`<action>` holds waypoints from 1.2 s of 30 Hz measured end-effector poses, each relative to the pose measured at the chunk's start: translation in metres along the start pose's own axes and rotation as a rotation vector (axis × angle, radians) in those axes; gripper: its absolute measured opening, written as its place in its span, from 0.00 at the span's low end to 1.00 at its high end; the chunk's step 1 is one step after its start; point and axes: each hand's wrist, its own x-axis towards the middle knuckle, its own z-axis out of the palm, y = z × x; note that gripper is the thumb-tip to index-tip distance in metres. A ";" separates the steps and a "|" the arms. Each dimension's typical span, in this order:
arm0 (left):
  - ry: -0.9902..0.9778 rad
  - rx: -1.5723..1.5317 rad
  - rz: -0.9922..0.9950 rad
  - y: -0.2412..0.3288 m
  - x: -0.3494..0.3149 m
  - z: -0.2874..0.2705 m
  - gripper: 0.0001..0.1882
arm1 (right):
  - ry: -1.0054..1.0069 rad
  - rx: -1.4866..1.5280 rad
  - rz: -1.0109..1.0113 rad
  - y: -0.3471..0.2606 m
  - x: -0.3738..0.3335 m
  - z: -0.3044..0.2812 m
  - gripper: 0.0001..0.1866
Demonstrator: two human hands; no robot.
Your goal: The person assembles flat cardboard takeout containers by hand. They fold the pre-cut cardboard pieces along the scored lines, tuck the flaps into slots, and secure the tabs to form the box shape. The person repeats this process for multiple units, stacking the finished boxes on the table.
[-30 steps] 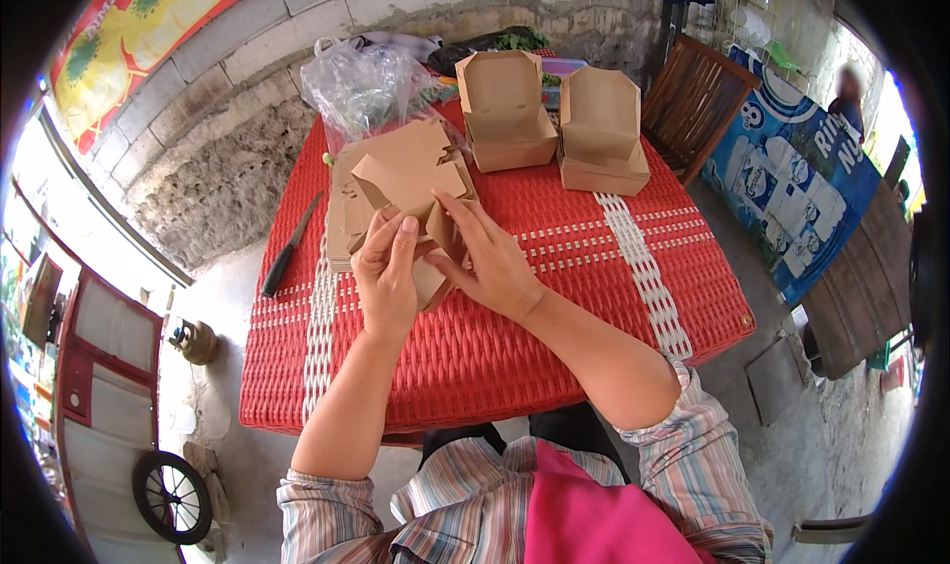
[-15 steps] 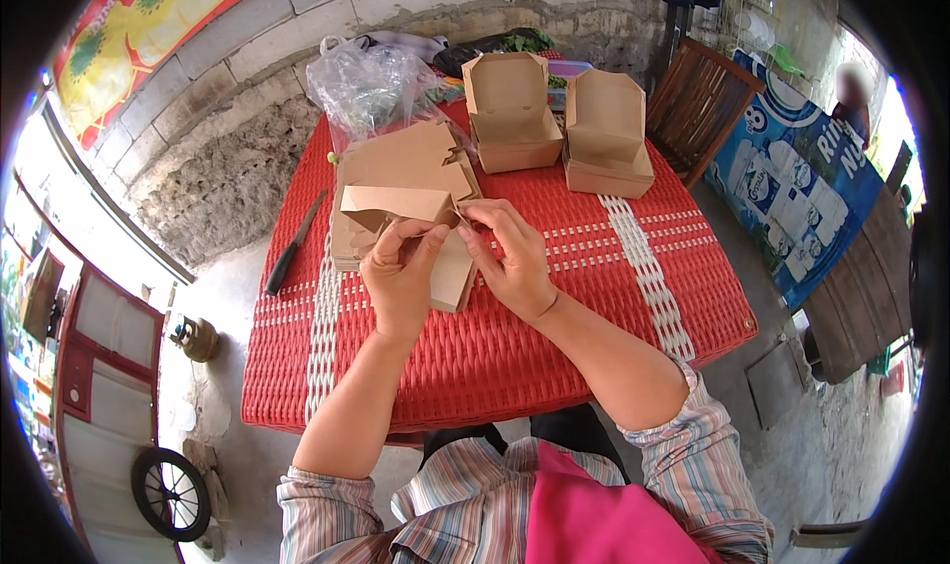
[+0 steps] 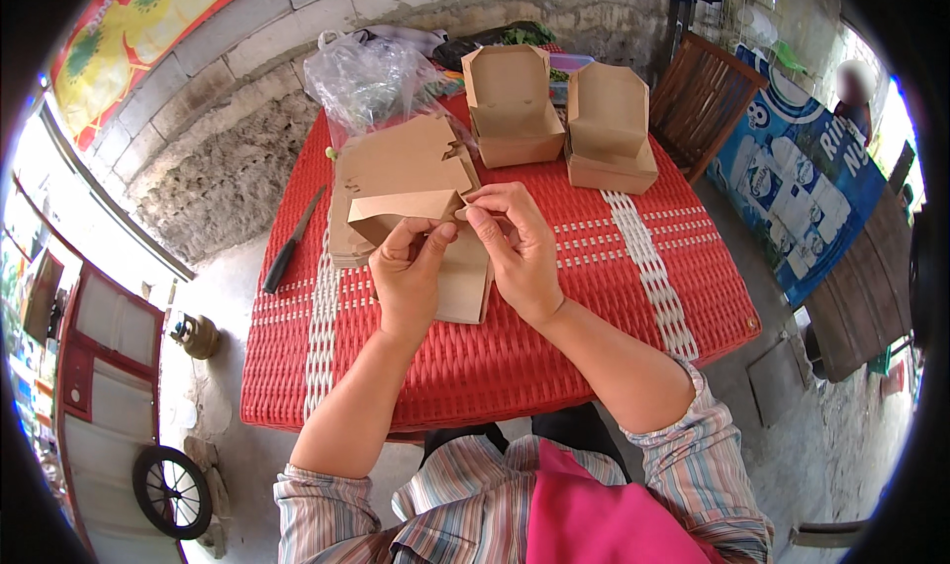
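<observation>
Between my hands is a brown cardboard box (image 3: 404, 206), partly folded, with one side wall standing up. My left hand (image 3: 408, 272) pinches its near edge by the right corner. At that same corner my right hand (image 3: 515, 247) grips a small flap between thumb and fingers. The fingertips of both hands almost meet there. Part of the box, a flat panel (image 3: 463, 292), slopes down toward me behind my left hand. Beneath and beyond it lies a stack of flat cardboard blanks (image 3: 391, 158).
Two opened cardboard boxes (image 3: 517, 148) (image 3: 612, 168) stand at the back right of the red woven table (image 3: 594, 317). A knife (image 3: 289, 252) lies at the left. Behind the stack is a clear plastic bag (image 3: 366, 84). A wooden chair (image 3: 705, 94) stands beyond the right corner.
Both hands and the box have shifted slightly to the right. The right hand's fingers have closed in on the corner flap, and the sloping panel has swung a little rightward.
</observation>
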 end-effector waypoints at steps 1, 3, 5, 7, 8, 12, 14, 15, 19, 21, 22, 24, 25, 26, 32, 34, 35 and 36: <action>-0.002 0.013 0.007 0.001 0.000 0.000 0.03 | -0.005 -0.023 -0.005 0.001 0.000 -0.001 0.04; -0.011 0.035 -0.004 -0.001 0.000 0.000 0.03 | -0.016 -0.068 -0.015 0.002 0.000 -0.003 0.04; -0.014 0.032 -0.016 -0.001 0.001 0.000 0.03 | -0.038 -0.117 -0.037 0.001 0.001 -0.005 0.04; -0.006 0.012 -0.028 0.000 0.000 0.000 0.03 | -0.052 -0.156 -0.060 0.000 0.002 -0.004 0.03; 0.003 0.024 -0.009 0.000 0.000 0.000 0.03 | -0.053 -0.174 -0.073 -0.002 0.003 -0.003 0.03; 0.053 0.096 0.031 0.000 -0.002 0.002 0.03 | -0.045 -0.263 -0.095 -0.004 0.002 -0.002 0.03; 0.068 0.144 0.045 -0.001 -0.004 0.004 0.03 | -0.043 -0.239 -0.086 -0.002 0.001 -0.003 0.03; 0.064 0.166 0.057 -0.001 -0.005 0.006 0.03 | -0.043 -0.229 -0.082 -0.001 0.001 -0.004 0.03; 0.040 0.256 0.107 -0.008 -0.004 0.004 0.03 | -0.052 -0.231 -0.057 0.001 0.004 -0.006 0.03; 0.038 0.086 0.077 -0.009 0.000 0.003 0.03 | -0.058 -0.211 -0.051 0.004 0.005 -0.007 0.03; 0.037 0.001 0.061 -0.009 0.002 0.002 0.03 | -0.069 -0.195 -0.024 0.005 0.005 -0.007 0.04; 0.047 -0.032 0.035 -0.006 0.004 0.001 0.03 | -0.095 -0.162 0.028 0.007 0.005 -0.007 0.05; 0.053 -0.049 0.023 -0.005 0.005 0.000 0.04 | -0.097 -0.155 0.021 0.008 0.005 -0.008 0.05; 0.042 -0.019 0.023 -0.004 0.005 -0.001 0.04 | -0.099 -0.148 0.015 0.009 0.005 -0.008 0.05; -0.005 0.129 0.073 -0.002 0.004 -0.002 0.06 | -0.051 -0.154 0.143 -0.005 0.008 -0.011 0.03; -0.034 0.072 0.071 -0.002 0.005 -0.006 0.07 | -0.075 -0.177 0.048 -0.005 0.009 -0.010 0.04; -0.038 0.068 0.054 -0.001 0.005 -0.008 0.06 | -0.077 -0.213 0.013 -0.004 0.008 -0.010 0.04; -0.038 0.059 0.038 -0.001 0.004 -0.009 0.06 | -0.084 -0.252 -0.026 -0.002 0.008 -0.011 0.04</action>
